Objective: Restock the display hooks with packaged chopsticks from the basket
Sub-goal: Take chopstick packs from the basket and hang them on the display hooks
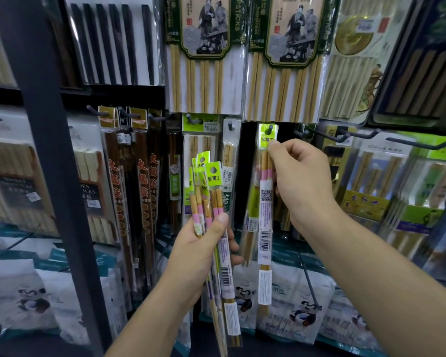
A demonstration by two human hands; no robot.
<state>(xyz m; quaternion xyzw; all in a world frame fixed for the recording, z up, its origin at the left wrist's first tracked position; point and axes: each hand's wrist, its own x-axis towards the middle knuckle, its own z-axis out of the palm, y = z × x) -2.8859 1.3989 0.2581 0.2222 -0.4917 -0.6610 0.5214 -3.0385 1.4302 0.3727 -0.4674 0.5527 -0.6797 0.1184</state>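
Left hand (198, 251), right hand (301, 181) on chopstick packs (211, 181); "JOY-HER" label (380, 147)

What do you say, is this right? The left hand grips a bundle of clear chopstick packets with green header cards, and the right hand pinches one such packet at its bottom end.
Not quite. In the head view the right hand pinches the hanging packet near its top, just under the green header card, not the bottom end. The left hand does grip the bundle.
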